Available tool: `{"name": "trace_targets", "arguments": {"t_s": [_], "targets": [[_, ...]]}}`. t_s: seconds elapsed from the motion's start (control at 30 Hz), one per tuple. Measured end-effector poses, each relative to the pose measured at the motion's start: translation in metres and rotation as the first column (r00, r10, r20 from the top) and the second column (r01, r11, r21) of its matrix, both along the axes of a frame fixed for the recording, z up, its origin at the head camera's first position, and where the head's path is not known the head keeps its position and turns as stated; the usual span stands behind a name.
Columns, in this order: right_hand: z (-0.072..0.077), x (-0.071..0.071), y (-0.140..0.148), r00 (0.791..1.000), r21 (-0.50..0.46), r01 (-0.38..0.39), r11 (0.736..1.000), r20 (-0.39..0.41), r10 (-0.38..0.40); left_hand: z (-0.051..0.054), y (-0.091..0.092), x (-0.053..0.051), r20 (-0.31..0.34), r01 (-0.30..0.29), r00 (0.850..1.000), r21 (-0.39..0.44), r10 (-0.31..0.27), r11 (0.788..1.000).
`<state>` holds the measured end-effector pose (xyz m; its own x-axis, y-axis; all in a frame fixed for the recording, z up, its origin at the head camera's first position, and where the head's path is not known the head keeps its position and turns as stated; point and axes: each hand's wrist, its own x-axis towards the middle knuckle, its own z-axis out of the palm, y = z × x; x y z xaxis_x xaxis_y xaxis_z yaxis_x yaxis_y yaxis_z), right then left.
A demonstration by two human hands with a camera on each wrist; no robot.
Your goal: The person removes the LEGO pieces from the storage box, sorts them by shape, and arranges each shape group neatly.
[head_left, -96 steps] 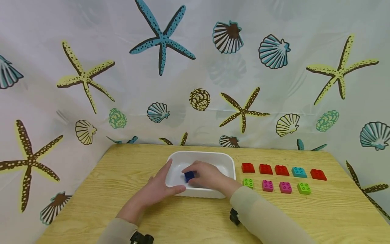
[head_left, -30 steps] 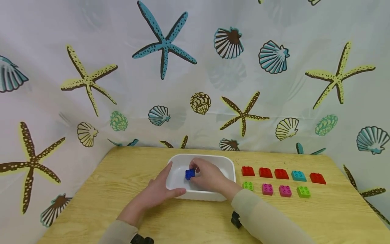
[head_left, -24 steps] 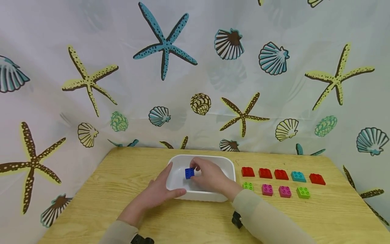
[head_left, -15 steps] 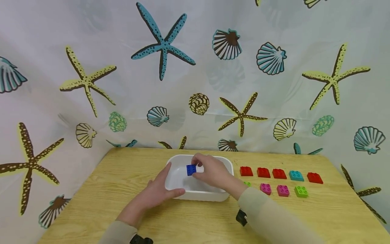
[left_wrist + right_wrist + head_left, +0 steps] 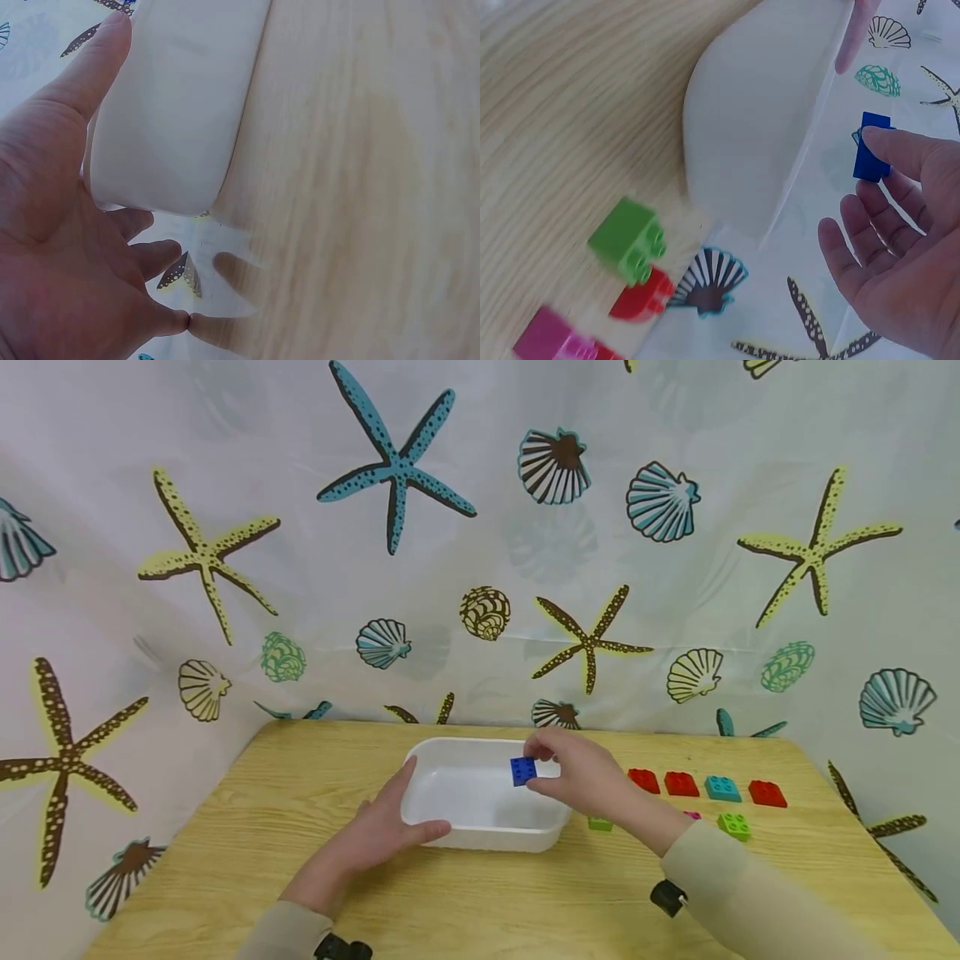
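The right hand point(image 5: 585, 777) pinches a small blue toy brick point(image 5: 519, 771) between thumb and fingers. It holds the brick up over the right part of a white plastic tub point(image 5: 483, 838), with the studs facing the head camera. In the right wrist view the blue brick point(image 5: 871, 154) is well above the rim, clear of it. The left hand point(image 5: 367, 835) rests at the tub's left end, its thumb along the front rim and its other fingers spread around that end. In the left wrist view these fingers look fairly straight. Nothing shows on the visible floor of the tub.
Right of the tub are red bricks point(image 5: 681, 783), a turquoise brick point(image 5: 723, 788) and a green brick point(image 5: 734, 826) on the wooden table point(image 5: 480, 902). Another green brick point(image 5: 600, 823) sits by the tub's corner. The right forearm covers some bricks. A patterned curtain point(image 5: 465, 543) hangs behind.
The right hand has lifted the blue brick from inside the tub and carried it up and to the right. The left hand stays at the tub's left end.
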<state>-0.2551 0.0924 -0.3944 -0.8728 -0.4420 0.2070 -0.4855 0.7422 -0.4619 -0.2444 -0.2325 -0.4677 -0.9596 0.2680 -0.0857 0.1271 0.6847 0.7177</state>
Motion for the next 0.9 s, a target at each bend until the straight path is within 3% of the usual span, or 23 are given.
{"name": "trace_targets", "arguments": {"t_s": [0.27,0.57,0.9], "targets": [[0.004,0.014,0.051,0.996,-0.005,0.078,0.997,0.039,-0.078,-0.002,-0.001,-0.002,-0.001,0.021,1.000,0.012,-0.021,1.000],[0.003,0.027,0.108,0.990,0.062,0.142,0.988,-0.004,-0.142,-0.002,0.001,-0.001,-0.008,0.029,1.000,0.001,-0.029,1.000],[-0.002,0.043,0.169,0.978,0.075,0.208,0.975,0.006,-0.209,-0.004,0.001,-0.001,0.010,0.026,1.000,0.000,-0.026,1.000]]}}
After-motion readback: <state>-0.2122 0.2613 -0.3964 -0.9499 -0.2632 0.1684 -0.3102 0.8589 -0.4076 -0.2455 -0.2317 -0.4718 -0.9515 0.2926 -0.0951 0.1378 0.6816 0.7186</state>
